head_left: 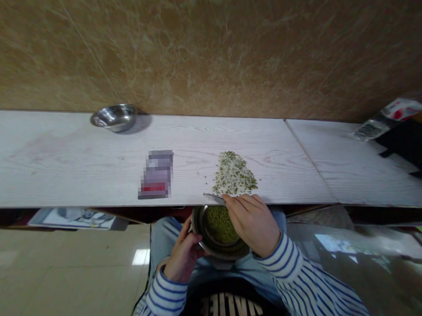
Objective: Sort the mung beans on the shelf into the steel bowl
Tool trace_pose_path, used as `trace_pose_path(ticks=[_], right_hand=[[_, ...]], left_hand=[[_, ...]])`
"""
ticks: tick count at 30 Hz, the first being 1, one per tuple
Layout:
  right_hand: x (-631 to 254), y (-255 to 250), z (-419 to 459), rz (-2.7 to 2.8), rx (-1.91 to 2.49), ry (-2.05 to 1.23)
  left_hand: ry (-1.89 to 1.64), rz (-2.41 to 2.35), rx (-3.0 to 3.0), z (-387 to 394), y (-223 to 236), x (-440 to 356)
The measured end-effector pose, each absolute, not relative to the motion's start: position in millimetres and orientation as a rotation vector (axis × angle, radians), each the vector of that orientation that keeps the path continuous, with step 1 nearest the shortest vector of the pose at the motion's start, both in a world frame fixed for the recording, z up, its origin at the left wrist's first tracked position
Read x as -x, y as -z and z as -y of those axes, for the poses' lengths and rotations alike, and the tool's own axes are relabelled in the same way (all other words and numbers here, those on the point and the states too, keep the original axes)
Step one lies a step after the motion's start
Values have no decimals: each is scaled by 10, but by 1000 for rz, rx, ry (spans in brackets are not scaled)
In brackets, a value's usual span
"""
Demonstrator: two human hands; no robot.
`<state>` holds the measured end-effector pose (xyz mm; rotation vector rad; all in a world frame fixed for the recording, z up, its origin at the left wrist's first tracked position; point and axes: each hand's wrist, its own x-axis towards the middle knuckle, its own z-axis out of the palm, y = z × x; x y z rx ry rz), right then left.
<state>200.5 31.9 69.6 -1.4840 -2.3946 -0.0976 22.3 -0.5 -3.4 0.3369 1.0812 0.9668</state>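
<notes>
My left hand (187,250) grips the left rim of a metal bowl (222,254) held over my lap, just below the table's front edge. Small green beans (217,223), like mung beans, lie in the bowl. My right hand (254,221) is closed on a thin, pointed metal blade (214,198), its handle hidden by the fingers. That blade lies at the table edge, pointing left, above the bowl. Just beyond it is a spread pile of green beans mixed with white grains (234,173). The right hand hides part of the bowl's right side.
An empty-looking shiny metal bowl (114,118) stands near the wall at the back left. A blurred-out flat rectangular object (156,174) lies left of the pile. Far right are a black object (409,144) and a plastic packet (387,117). Shelves run under the white table (57,169).
</notes>
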Motion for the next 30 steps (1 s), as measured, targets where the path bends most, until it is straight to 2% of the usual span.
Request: trace_pose_path(ticks=[7,19,30], right_hand=[[-1665,-623,-442,2315,1529,35],[-2011,-614,-581,2120,1742,105],[-1886,-808,-865,2284,1602,315]], left_hand=[[-1007,-1123,-289,3,77,-160],[-974,-1067,-295,-5,71,-206],[-1010,-1112,-280,2,33,-171]])
